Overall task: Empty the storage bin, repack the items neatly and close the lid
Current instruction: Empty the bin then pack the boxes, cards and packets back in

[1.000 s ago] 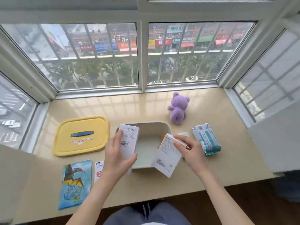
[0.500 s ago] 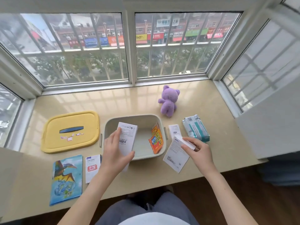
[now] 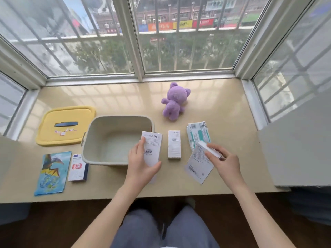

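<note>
Left hand [image 3: 141, 163]: closed on a white barcode carton [image 3: 151, 149], thumb on the right edge, fingers on the left; carton upright, long axis running away from the body, upper end overlapping the right wall of the bin.

Right hand [image 3: 224, 162]: pinching a flat white carton [image 3: 198, 163] at its upper end, tilted, lower corner low over the bench [image 3: 223, 108] or touching it; cannot tell which.

Storage bin [image 3: 89, 140]: pale, open, floor bare as far as seen, directly left of the left hand. A dark sliver against the inner right wall, behind the held carton; not identifiable.

Between the hands: slim white box [image 3: 174, 144] lying flat, long axis away from the body.

Beyond the right hand: teal-and-white soft pack [image 3: 198, 135], partly under the tilted carton. Farther back: purple plush toy [image 3: 174, 102], well apart.

Left of bin: yellow lid [image 3: 65, 125] lying flat, dark handle up; nearer the front edge, white box with red mark [image 3: 78, 167] and dinosaur picture book [image 3: 52, 173], side by side.

Judgement: emptying nearly complete. Left hand nearer the bin; open bench ahead of the bin and right of the soft pack; front edge close under both wrists.
</note>
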`<state>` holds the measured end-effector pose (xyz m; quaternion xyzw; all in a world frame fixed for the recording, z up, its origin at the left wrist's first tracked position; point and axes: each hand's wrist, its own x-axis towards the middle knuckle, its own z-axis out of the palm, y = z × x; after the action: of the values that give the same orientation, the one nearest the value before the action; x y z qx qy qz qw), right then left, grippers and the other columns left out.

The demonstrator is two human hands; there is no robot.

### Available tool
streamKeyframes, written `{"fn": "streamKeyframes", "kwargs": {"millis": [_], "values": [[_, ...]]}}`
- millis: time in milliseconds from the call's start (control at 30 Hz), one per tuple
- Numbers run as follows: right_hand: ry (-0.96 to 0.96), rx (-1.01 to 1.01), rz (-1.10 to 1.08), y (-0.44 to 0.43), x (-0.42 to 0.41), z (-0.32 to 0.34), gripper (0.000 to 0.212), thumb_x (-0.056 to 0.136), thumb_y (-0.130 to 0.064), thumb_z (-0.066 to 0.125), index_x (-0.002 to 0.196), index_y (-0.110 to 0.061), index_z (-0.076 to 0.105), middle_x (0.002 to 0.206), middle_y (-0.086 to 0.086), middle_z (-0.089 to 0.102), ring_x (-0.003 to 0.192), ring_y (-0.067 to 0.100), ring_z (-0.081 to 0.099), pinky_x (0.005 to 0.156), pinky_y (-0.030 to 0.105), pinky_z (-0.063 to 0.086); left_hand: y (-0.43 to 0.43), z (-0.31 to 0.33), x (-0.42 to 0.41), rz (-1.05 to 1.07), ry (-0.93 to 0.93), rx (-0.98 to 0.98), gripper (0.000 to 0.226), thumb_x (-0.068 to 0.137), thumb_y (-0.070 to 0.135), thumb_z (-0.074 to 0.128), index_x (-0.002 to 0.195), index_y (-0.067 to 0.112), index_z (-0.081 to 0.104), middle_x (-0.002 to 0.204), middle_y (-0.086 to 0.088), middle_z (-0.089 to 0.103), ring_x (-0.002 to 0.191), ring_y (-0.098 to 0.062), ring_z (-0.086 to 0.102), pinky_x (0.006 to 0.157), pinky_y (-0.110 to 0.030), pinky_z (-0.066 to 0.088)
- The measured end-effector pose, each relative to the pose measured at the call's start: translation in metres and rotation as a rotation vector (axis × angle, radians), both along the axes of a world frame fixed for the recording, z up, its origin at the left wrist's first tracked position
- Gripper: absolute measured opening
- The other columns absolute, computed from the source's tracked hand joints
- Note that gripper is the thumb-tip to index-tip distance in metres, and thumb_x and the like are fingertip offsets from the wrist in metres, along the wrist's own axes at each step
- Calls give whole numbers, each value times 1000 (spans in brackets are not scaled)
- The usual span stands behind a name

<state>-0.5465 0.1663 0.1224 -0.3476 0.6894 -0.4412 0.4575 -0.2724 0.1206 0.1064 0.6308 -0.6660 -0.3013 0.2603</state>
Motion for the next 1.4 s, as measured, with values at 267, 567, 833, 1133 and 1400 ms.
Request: {"fn": "streamKeyframes", "kwargs": {"millis": [267,567,833,1133,1400], "values": [[15,46,66,-17,-76,-12,18,87,-18,73,103,-25,73,99,-11,72,82,-3,65,64,14,50,-19,-46,-103,55,-15,134,102,66,48,71,150,7,29,140,-14,43,130,-30,35,109,-21,16],[13,31,97,-63,-103,-73,15,88,-15,72,99,-25,73,93,-15,72,83,-1,64,66,14,50,-65,-144,-138,128,-72,255,101,72,31,80,153,11,22,141,-13,39,127,-31,31,101,-25,20],[-4,38,97,-94,-109,-136,19,88,-9,70,99,-25,73,94,-12,73,84,2,65,67,11,48,-104,-231,-139,208,-88,297,100,72,30,79,152,14,22,144,-9,37,130,-30,30,105,-26,19],[-8,84,82,-107,-95,-159,18,88,-10,70,103,-19,73,96,-10,74,87,4,66,70,12,49,-120,-246,-141,154,-84,310,99,73,29,77,153,18,20,148,-8,32,135,-27,24,114,-35,21],[-19,113,79,-116,-84,-153,19,89,-10,69,107,-15,72,100,0,72,77,-5,64,58,13,49,-120,-232,-137,112,-103,330,98,79,42,75,154,20,17,155,-15,20,143,-28,15,117,-38,17]]}}
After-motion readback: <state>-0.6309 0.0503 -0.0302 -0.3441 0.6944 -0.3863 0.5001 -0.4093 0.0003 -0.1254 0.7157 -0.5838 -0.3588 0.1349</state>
